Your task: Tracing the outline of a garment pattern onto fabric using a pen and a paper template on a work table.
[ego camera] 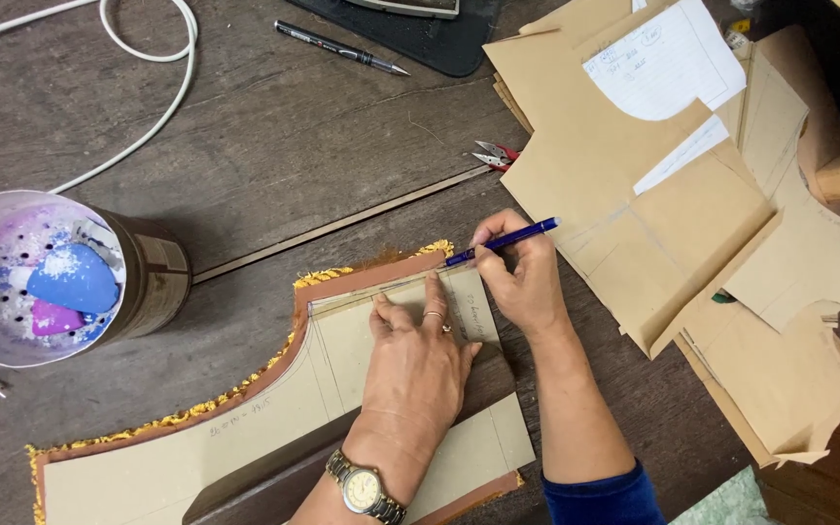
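My left hand (418, 362) lies flat, fingers spread, pressing the cardboard pattern piece (284, 413) down onto the brown fabric (342, 284) so it can't slip. Right hand (522, 277) is closed round a blue pen (501, 241), tip down at the pattern's top edge, just by my left fingertips.

Step in hand, as I judge it: tracing the pattern's outline onto the fabric, working along the top edge w/ the curve to the left of it not yet reached by the pen. The fabric shows as a narrow brown margin round the pattern, w/ a yellow fringe (196, 413) along its outer edge.

Next move prob. calls for steady pressure from the left hand while the pen runs tight vs. the card edge; where the line bends into the curve I'd need to re-seat the left hand nearer the pen, else the card may lift or creep.

Rel. to the pattern: a tin w/ blue and pink tailor's chalk (72, 277) stands well to its left; red-handled snips (494, 156) lie above it; a stack of kraft paper patterns (673, 194) sits to its right, near my right wrist; a black pen (340, 47) lies far above.
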